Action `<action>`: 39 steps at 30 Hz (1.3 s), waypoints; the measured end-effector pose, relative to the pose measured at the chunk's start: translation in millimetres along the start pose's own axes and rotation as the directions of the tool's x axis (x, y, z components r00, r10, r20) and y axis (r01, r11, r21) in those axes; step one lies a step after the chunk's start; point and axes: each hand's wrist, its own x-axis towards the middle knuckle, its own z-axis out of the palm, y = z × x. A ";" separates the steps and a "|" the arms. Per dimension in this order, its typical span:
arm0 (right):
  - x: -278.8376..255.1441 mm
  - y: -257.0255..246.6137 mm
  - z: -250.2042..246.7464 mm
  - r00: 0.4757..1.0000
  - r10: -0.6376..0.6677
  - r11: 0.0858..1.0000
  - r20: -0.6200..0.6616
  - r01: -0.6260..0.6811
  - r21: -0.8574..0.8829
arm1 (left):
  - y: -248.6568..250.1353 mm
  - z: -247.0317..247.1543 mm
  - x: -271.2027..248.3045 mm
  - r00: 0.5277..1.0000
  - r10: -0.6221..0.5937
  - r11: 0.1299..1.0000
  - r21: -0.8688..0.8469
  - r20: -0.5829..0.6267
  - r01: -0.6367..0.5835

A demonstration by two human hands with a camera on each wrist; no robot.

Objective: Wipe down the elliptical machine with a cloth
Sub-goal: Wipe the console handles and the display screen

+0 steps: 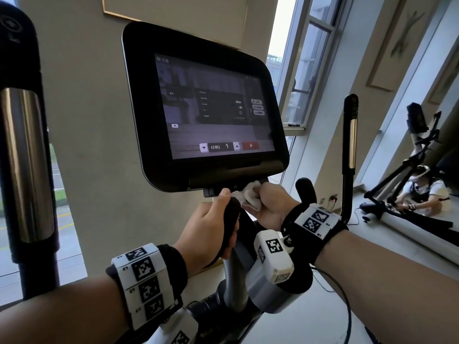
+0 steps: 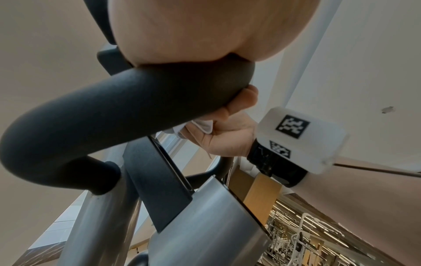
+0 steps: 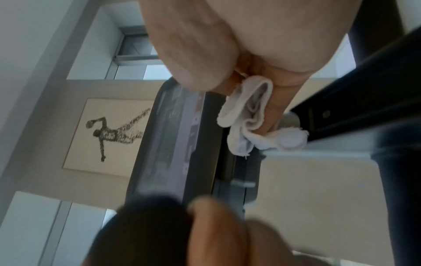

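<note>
The elliptical's black console (image 1: 203, 108) has a lit screen reading LEVEL 1. My left hand (image 1: 211, 227) grips the black inner handlebar (image 1: 229, 219) just below the console; the same curved handlebar (image 2: 102, 115) fills the left wrist view. My right hand (image 1: 268, 202) holds a crumpled white cloth (image 1: 249, 196) against the underside of the console, beside the left thumb. The right wrist view shows the cloth (image 3: 252, 117) bunched between the curled fingers (image 3: 280, 97), at the console's lower edge (image 3: 173, 144).
Tall moving handles stand at the far left (image 1: 22, 157) and at the right (image 1: 350, 145). A silver column (image 1: 268, 289) rises under my wrists. An open window (image 1: 305, 70) and a wall mirror (image 1: 427, 170) lie to the right, with a white ledge (image 1: 372, 242) below.
</note>
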 end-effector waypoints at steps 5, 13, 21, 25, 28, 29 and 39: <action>-11.8 5.6 10.2 0.984 0.069 0.997 0.163 -0.061 -0.055 | 0.4 0.6 0.0 1.000 -0.007 1.000 0.006 -0.010 0.007; -9.8 -3.8 9.4 0.999 0.007 1.000 -0.038 -0.008 -0.016 | 0.7 0.2 -0.7 1.000 -0.006 1.000 -0.001 -0.010 0.006; -27.7 -14.7 4.5 0.999 -0.008 0.979 0.040 0.016 -0.205 | 0.3 0.2 -0.8 1.000 -0.001 1.000 0.002 -0.003 0.001; -29.1 -61.7 -1.8 0.959 -0.273 0.881 -0.071 0.219 -0.419 | 1.7 0.0 -2.5 1.000 -0.002 1.000 0.005 -0.004 0.002; -26.8 -101.8 -6.3 0.897 -0.431 0.729 -0.096 0.283 -0.624 | 3.1 -0.3 -3.3 1.000 0.000 1.000 -0.001 -0.002 0.000; -24.9 -111.5 -8.3 0.887 -0.452 0.677 -0.097 0.270 -0.684 | 3.3 -0.2 -3.2 1.000 0.003 1.000 -0.001 -0.001 -0.003; 13.6 -125.5 -19.1 0.895 -0.371 0.266 -0.246 -0.152 -0.952 | -7.3 -3.8 2.9 1.000 0.013 1.000 0.020 0.000 -0.013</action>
